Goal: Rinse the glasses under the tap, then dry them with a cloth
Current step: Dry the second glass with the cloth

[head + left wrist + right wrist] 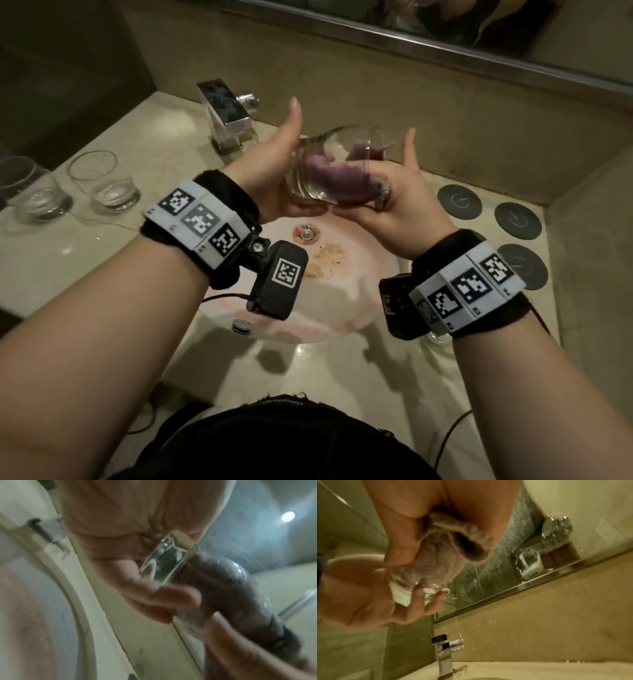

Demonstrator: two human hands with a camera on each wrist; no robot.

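Glass [337,168] is being held on its side above the sink [370,274], its base cupped by the left hand [274,164]. Purple cloth [339,171] is being pushed inside by the right hand [400,205], fingers gripping it. Tap [226,116] at eleven o'clock.

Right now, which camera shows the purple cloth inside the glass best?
The head view: the cloth shows through the tilted glass. The right wrist view shows it bunched at the glass mouth; the left wrist view shows only a dark blur.
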